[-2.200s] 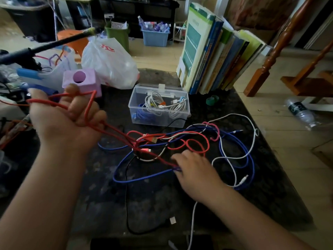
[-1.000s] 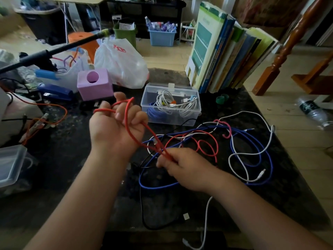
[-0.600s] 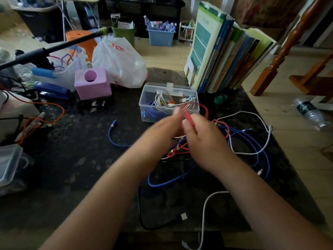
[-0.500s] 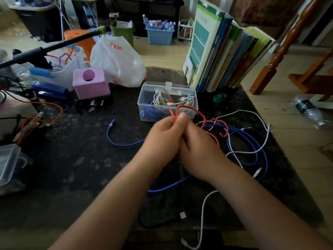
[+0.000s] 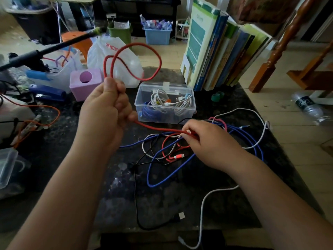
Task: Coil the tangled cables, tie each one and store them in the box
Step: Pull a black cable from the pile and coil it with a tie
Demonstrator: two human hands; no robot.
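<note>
Books (image 5: 221,51), purple block (image 5: 85,83), perhaps a stapler (image 5: 47,92).

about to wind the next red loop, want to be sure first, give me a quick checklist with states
1. Left hand grips the red cable loops: ok.
2. Right hand pinches the same red cable near the tangle: ok.
3. Red cable free of the blue cable and white cable: not ok, still in the pile.
4. Red plug loose on the table: ok.
5. Clear box open: cannot tell.
6. Tie at hand: cannot tell.
</note>
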